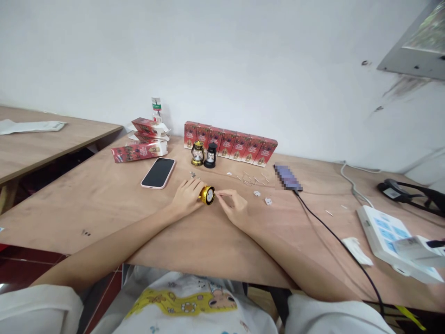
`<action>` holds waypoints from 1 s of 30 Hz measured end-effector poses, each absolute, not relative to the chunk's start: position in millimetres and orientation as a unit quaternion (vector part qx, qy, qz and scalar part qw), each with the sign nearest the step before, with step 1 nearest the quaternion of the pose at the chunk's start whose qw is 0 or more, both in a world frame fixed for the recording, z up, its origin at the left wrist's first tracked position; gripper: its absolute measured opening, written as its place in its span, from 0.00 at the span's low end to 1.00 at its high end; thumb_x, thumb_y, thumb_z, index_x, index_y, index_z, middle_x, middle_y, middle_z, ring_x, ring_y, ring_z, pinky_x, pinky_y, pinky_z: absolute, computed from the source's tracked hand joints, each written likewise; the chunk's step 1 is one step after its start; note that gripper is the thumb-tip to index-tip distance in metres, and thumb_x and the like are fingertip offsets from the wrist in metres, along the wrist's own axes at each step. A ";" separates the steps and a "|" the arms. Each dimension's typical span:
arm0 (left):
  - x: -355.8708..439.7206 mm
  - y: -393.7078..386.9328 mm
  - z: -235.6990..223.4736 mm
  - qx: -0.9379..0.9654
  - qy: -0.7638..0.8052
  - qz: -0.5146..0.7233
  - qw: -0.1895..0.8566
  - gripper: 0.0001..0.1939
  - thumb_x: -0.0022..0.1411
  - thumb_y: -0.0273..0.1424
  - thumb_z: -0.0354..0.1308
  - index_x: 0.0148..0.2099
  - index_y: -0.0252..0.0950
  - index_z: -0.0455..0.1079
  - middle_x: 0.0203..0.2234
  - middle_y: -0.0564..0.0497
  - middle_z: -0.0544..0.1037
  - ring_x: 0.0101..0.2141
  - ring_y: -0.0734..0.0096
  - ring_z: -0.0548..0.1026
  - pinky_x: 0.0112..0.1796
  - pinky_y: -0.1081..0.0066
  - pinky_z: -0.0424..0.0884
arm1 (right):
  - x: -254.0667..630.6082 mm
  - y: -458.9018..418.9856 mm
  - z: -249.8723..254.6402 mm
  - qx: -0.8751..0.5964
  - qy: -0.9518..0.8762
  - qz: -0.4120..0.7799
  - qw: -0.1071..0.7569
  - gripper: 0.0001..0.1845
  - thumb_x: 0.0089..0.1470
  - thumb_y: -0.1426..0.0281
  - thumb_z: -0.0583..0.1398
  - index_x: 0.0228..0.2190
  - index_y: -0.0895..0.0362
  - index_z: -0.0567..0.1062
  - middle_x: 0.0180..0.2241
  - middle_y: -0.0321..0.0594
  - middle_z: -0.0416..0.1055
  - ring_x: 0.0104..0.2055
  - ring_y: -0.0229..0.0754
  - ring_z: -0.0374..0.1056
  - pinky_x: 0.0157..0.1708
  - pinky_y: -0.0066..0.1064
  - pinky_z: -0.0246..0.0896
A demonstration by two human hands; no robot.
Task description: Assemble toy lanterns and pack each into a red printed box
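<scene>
My left hand is closed around a small gold lantern, tipped on its side so its round base with a white disc faces right and toward me. My right hand is pinched, thumb and forefinger together at the rim of that base. Whatever lies between those fingertips is too small to make out. Beyond my hands stand a gold-topped lantern and a black lantern, both upright. Small white tabs and thin pale sticks are scattered to the right.
A row of red boxes stands against the wall. Opened red boxes lie at left behind a phone. At right are another phone with a black cable, a white power strip and a crumpled white piece.
</scene>
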State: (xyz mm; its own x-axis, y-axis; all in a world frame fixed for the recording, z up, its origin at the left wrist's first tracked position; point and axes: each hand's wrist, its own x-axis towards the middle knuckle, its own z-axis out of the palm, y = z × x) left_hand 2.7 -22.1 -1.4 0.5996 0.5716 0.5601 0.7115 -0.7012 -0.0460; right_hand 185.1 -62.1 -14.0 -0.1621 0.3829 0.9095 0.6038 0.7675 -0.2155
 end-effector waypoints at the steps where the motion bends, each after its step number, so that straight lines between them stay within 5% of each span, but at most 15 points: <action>1: 2.7 -22.0 -1.5 -0.884 -0.364 -0.261 0.135 0.12 0.56 0.34 0.57 0.42 0.35 0.65 0.35 0.45 0.75 0.37 0.59 0.72 0.35 0.66 0.61 | 185.1 -61.9 -14.0 -0.315 -0.761 -0.102 0.559 0.06 0.57 0.76 0.56 0.37 0.56 0.70 0.31 0.37 0.76 0.33 0.36 0.74 0.34 0.26 0.69; 24: 8.3 -29.8 -4.0 -0.879 -0.327 -0.240 0.249 0.10 0.57 0.34 0.54 0.40 0.33 0.66 0.30 0.45 0.74 0.34 0.59 0.71 0.33 0.65 0.61 | 182.4 -58.4 -19.6 -0.278 -0.769 -0.163 0.552 0.08 0.56 0.78 0.55 0.38 0.55 0.68 0.27 0.37 0.73 0.28 0.37 0.71 0.29 0.28 0.68; 30: 6.4 -28.8 0.0 -0.868 -0.378 -0.251 0.201 0.13 0.55 0.35 0.56 0.41 0.33 0.65 0.33 0.43 0.75 0.35 0.58 0.72 0.33 0.65 0.64 | 180.0 -58.8 -20.1 -0.276 -0.777 -0.125 0.551 0.18 0.57 0.78 0.54 0.50 0.57 0.63 0.39 0.44 0.75 0.40 0.39 0.74 0.39 0.29 0.72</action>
State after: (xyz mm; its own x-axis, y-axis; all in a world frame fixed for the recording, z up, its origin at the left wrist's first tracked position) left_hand 6.4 -28.8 0.0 0.5877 0.5560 0.5878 0.7578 -0.6329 -0.1590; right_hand 180.0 -58.8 -20.1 -0.2400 0.2922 0.9258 0.5676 0.8159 -0.1103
